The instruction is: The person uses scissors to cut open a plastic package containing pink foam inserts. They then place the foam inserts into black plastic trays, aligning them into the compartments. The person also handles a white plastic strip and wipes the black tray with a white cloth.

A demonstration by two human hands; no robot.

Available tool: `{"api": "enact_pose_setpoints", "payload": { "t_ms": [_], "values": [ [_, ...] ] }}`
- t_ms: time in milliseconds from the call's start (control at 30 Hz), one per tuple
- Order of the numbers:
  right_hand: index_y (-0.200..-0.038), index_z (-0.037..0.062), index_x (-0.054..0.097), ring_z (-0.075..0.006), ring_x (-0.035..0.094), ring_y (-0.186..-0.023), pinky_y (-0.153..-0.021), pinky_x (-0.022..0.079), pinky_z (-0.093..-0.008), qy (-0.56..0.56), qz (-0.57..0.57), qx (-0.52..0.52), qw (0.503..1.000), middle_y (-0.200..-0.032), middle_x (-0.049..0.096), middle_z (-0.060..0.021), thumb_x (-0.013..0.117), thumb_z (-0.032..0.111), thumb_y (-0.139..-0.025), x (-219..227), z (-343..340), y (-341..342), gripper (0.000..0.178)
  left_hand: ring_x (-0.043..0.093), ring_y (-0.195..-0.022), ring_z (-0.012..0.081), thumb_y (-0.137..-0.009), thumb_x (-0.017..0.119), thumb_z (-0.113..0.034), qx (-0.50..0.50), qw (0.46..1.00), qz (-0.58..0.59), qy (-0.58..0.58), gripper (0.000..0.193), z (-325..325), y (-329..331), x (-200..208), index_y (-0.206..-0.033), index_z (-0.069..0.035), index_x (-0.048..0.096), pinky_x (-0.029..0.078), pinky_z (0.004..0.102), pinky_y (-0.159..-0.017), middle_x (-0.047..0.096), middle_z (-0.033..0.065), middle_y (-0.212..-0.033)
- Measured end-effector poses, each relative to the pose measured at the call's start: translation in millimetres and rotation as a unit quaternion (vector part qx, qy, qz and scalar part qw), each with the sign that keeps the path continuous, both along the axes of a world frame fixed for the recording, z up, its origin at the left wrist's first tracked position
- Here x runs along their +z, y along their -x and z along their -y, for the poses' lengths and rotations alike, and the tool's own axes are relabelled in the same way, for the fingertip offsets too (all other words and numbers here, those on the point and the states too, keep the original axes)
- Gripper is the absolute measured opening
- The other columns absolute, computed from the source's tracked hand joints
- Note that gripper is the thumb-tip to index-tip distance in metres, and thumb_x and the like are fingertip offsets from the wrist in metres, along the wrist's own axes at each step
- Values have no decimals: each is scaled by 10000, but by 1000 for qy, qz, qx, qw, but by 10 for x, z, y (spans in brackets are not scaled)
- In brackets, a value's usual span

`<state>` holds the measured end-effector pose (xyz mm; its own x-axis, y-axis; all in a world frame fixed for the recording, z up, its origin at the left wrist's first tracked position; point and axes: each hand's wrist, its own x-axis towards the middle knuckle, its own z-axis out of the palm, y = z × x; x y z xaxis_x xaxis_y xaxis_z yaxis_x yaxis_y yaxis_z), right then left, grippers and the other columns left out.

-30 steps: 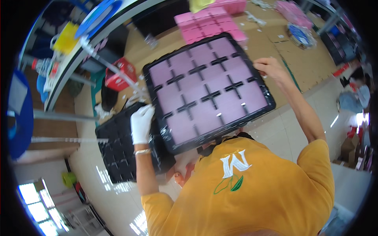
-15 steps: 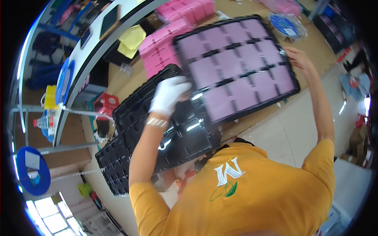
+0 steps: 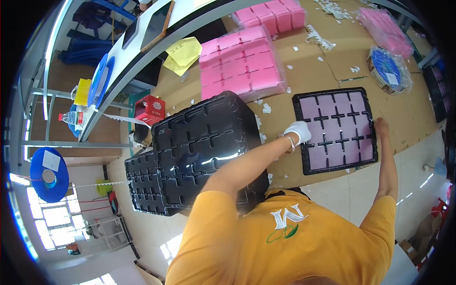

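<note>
A black plastic blister tray [image 3: 333, 167] lies flat on the brown work table, its cells filled with lilac-pink foam pieces [image 3: 332, 102]. My left hand [image 3: 298, 132], in a white glove, is closed on the tray's left rim, its fingertips partly hidden. On the opposite side, my bare right hand [image 3: 381, 127] is closed against the right rim with bent fingers. To the left stands a tall stack of empty black blister trays [image 3: 190, 142], partly covered by my left forearm.
Behind the stack lies pink foam in plastic film [image 3: 237, 61], with more pink foam blocks [image 3: 270, 16] farther back. A blue-centred tape roll [image 3: 387, 69] is at the right. White scraps [image 3: 320, 38] litter the table [image 3: 323, 69]. A shelf edge [image 3: 156, 47] runs along the left.
The filled tray has come down from a raised, tilted position near the stack to the table on the right. My left hand has moved right, from above the stack to the tray's left rim.
</note>
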<state>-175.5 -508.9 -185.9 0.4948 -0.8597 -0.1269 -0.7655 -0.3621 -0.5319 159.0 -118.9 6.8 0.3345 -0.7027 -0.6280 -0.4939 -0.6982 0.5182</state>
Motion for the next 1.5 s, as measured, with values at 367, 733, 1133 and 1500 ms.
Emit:
{"api": "enact_pose_setpoints", "payload": {
  "t_ms": [367,733,1133,1500],
  "values": [
    [-1480,181,296,-255,603,-1005,-779,527,-403,-337,78,160,925,-1301,510,-121,396,762,-831,1437,-1607,-3754,877,644,-1016,330,-835,607,-298,266,890,291,227,418,-1478,-2292,1460,-1102,20,650,485,361,-894,671,209,-1069],
    [-1448,57,339,-321,528,-1205,-963,462,-491,-579,93,200,785,-1307,520,-222,358,854,-775,1126,-3334,-4950,1043,637,-884,117,-886,654,-216,421,859,196,215,449,-2392,-2476,1235,-1245,43,575,489,228,-715,670,99,-1074],
    [-1065,66,681,-198,645,-839,-787,507,-348,-263,24,527,808,-926,685,-112,559,426,-915,1627,-3314,-5217,409,668,-903,247,-864,650,-253,444,853,207,181,427,-2726,-2963,1115,-1150,62,622,501,322,-821,690,198,-1021],
    [-883,30,698,-299,656,-881,-804,489,-423,-78,150,307,937,-903,685,-180,677,525,-780,1385,-3181,-5878,506,660,-788,344,-809,699,-439,205,959,136,-141,624,-3728,-4475,211,-1189,29,537,537,438,-645,651,199,-960]
  ]
}}
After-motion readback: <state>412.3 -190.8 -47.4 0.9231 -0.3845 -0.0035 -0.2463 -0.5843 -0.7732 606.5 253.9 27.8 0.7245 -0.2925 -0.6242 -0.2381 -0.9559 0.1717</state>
